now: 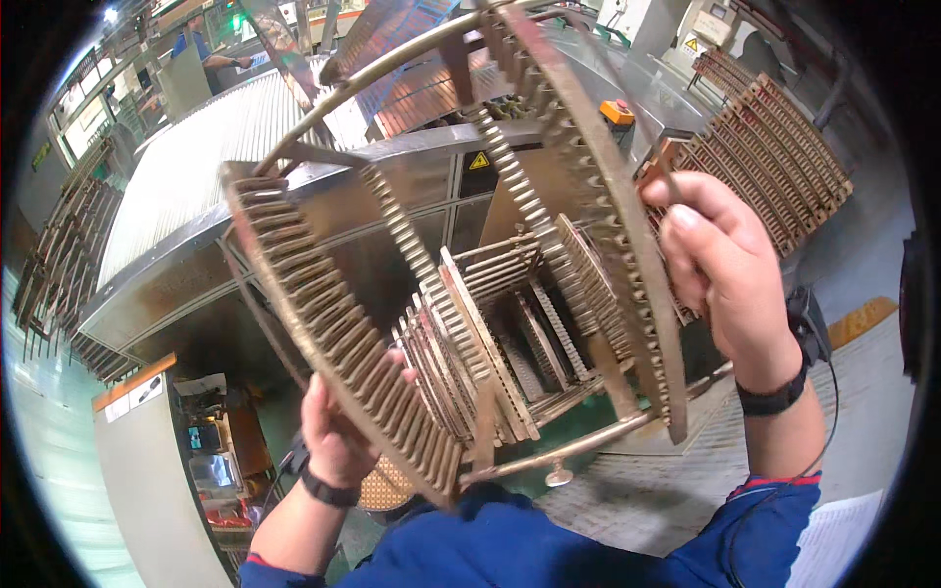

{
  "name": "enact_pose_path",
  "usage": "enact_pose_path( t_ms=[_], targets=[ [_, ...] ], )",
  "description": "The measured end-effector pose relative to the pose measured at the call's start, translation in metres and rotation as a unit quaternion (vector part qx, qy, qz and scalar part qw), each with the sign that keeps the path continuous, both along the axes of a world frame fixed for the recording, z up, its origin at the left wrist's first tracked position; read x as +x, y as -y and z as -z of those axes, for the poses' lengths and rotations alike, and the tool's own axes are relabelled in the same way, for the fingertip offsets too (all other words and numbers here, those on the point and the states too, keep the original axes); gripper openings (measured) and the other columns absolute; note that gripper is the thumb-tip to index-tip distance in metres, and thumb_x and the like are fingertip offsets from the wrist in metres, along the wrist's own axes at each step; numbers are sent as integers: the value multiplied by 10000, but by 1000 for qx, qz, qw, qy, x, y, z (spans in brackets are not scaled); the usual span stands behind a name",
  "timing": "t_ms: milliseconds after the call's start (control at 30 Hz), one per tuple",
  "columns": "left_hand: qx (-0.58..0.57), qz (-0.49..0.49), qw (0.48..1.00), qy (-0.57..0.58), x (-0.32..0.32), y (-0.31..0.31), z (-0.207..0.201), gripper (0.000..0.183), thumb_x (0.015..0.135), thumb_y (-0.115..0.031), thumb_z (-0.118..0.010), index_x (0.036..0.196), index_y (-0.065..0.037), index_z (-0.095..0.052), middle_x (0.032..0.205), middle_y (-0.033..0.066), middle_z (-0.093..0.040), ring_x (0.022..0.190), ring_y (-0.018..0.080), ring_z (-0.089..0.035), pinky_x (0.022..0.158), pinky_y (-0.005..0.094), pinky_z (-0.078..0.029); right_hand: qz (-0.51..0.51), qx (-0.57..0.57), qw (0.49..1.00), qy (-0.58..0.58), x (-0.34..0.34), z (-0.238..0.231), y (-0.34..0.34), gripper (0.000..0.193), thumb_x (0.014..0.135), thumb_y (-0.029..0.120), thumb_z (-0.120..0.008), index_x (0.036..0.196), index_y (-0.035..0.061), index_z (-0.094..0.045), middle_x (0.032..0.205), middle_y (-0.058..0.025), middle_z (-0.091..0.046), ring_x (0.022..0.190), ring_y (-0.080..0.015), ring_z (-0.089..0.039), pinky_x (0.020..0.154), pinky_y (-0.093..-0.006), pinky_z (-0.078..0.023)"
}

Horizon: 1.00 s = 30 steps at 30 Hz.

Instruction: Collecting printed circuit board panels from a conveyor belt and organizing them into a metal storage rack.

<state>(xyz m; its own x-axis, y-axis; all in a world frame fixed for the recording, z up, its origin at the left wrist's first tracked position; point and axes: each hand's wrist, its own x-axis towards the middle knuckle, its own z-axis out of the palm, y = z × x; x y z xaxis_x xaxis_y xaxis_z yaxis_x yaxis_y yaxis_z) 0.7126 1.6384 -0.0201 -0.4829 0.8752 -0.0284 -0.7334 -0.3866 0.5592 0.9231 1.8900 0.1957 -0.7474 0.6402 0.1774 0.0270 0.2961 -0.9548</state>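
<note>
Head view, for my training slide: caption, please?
Left hand and right hand hold a brownish, slotted metal rack, with similar brown slotted racks at upper right.

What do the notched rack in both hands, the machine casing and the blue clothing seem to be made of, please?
Notched rack: probably metal, dull and stained, with glints along its teeth. Machine casing: likely stainless steel, smooth and satiny, judging by its silvery, blurred reflections. Blue clothing: matte fabric, since it folds softly; the fibre cannot be told.
</note>
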Motion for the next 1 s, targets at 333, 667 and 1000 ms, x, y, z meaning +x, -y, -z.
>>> enact_pose_path(
  t_ms=[333,667,1000],
  targets=[
    [-140,-235,959,-74,-23,183,-20,772,992,-625,-350,1389,23,-487,1301,198,-618,1064,332,-663,889,503,-570,278,401,790,372,29,237,-211,799,809,418,-771,1410,-19,-478,1311,-294,-569,1252,-417,-541,1082,-462,-423],
    [-229,-447,859,-102,34,282,-12,624,1041,-533,-350,1396,-45,-509,1272,180,-638,1044,311,-673,889,452,-569,199,204,784,552,49,306,-233,730,715,395,-844,1250,-4,-548,1256,-265,-639,1148,-415,-632,988,-475,-508],
    [-155,-378,913,-10,-8,296,31,610,1018,-535,-420,1324,-19,-531,1171,127,-639,1034,274,-622,918,407,-507,259,326,835,360,73,101,-163,455,675,139,-784,1049,6,-559,903,-160,-636,850,-307,-640,788,-414,-508]
  ],
)
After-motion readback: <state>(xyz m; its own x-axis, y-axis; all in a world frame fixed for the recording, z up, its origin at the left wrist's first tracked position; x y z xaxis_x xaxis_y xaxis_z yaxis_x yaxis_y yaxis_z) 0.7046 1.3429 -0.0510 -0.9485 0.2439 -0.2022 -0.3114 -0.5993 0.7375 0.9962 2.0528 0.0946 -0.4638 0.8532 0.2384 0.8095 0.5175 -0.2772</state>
